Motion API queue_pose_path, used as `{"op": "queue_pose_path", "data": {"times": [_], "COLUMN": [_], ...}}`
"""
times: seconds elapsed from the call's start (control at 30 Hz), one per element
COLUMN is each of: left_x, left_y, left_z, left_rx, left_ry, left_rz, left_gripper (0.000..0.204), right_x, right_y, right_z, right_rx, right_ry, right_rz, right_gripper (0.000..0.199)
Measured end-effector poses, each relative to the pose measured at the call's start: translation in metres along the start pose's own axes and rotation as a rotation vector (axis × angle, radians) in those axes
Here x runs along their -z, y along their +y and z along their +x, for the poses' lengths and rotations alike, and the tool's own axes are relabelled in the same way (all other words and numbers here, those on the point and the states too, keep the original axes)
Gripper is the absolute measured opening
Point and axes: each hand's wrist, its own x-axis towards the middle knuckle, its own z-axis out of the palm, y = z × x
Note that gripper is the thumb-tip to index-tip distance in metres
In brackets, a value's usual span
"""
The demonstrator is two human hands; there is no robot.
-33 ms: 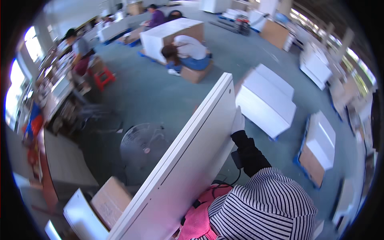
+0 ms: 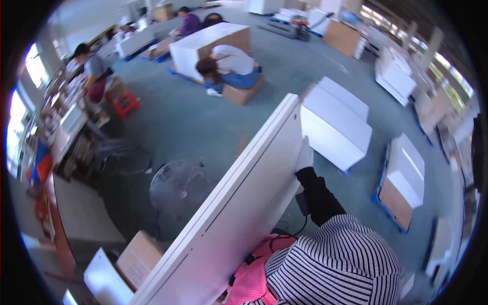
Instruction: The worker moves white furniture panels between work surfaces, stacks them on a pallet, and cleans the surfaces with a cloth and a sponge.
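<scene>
A long white panel [image 2: 254,178] stands tilted on edge in front of my body, running from the bottom edge up to the middle of the view. Narrow dark grooves and small holes mark its edge and face; whether it is one board or two pressed together I cannot tell. My right hand [image 2: 305,155], in a white glove below a black cuff, grips the panel's right side near its upper end, with part of the fingers hidden. My left hand is out of sight, on the far side of or below the panel.
Left of the panel are a floor fan [image 2: 178,187], a cardboard box [image 2: 140,259] and a workbench [image 2: 81,208]. Stacked white boards [image 2: 338,124] lie to the right, with another pallet stack [image 2: 404,175] beyond. Further off, a person [image 2: 231,68] crouches by a large white stack; others work behind.
The surroundings have shifted slightly to the left in the view. The panel and my right hand on it keep almost the same place.
</scene>
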Motion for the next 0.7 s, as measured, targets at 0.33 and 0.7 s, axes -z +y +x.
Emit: {"op": "queue_pose_path", "data": {"times": [0.33, 0.7], "left_x": [-0.310, -0.712], "left_y": [-0.029, -0.097], "left_z": [-0.049, -0.101], "left_rx": [0.027, -0.525], "left_ry": [-0.356, -0.823], "left_rz": [0.069, 0.933], "left_gripper": [0.042, 0.036], "right_x": [0.241, 0.379], "right_y": [0.101, 0.193], "right_z": [0.120, 0.256], "right_rx": [-0.166, -0.279], "right_ry": [0.649, 0.784], "right_rz": [-0.006, -0.002], "right_gripper": [0.070, 0.045]}}
